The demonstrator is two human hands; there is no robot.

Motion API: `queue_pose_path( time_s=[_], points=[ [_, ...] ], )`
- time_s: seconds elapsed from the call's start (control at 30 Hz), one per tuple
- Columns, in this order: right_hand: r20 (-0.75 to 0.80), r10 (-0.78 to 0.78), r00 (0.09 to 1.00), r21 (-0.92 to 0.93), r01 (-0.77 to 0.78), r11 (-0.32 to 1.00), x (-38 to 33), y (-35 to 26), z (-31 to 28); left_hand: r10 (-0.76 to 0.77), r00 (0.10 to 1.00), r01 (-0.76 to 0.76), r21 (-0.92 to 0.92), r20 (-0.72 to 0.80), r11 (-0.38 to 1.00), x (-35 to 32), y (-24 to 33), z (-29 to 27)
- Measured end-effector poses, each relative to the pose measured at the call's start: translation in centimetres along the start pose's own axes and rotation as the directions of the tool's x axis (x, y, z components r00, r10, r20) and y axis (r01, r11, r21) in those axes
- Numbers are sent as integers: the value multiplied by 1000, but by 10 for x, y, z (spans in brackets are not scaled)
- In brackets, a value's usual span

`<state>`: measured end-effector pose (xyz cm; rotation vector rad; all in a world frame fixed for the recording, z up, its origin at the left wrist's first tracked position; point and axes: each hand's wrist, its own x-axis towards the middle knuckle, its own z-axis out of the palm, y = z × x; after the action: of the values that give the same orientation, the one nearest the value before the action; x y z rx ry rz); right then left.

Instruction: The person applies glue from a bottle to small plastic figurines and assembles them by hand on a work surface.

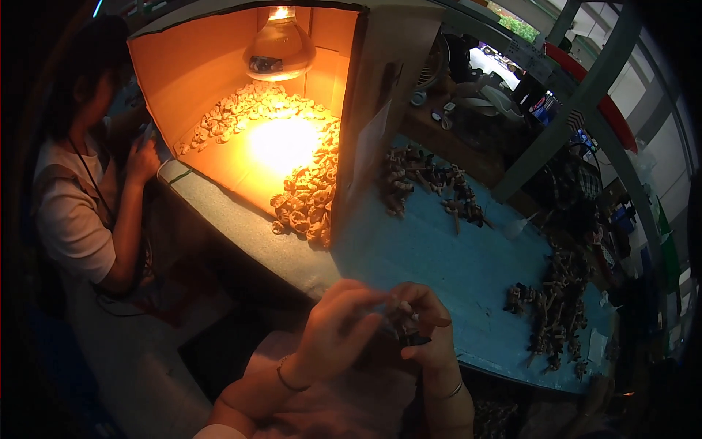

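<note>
Pinched between fingertips of left hand [333, 329] and right hand [424, 325]: a small dark part [404, 322], held at the near edge of the blue tabletop [453, 263]. Farther left, pale rings [303, 201] heaped under a glowing lamp [279, 47] in a cardboard box [197, 66]. Right, piled dark sprues [556, 307].
</note>
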<state>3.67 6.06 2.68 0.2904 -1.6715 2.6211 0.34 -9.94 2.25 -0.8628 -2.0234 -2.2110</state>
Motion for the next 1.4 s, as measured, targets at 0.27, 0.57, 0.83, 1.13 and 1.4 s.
queue_pose_path(
  time_s=[0.27,0.57,0.83,1.13,1.4],
  points=[
    [7,2,1000,-26,-2,1000,-2,6,-4,107,986,-104,29,-125,994,-8,-7,11],
    [-7,-38,999,-29,38,999,-6,16,-6,214,968,-194,150,-132,970,-19,-2,24],
    [-43,-48,998,65,51,997,-11,17,-4,203,979,-196,229,-7,954,-18,0,24],
    [-22,-33,999,-287,25,958,-29,-5,-3,158,987,-159,81,28,984,-21,-3,28],
    [-50,-40,998,-116,34,993,-44,-10,-3,341,936,-334,-83,90,939,-26,-28,34]
  ],
)
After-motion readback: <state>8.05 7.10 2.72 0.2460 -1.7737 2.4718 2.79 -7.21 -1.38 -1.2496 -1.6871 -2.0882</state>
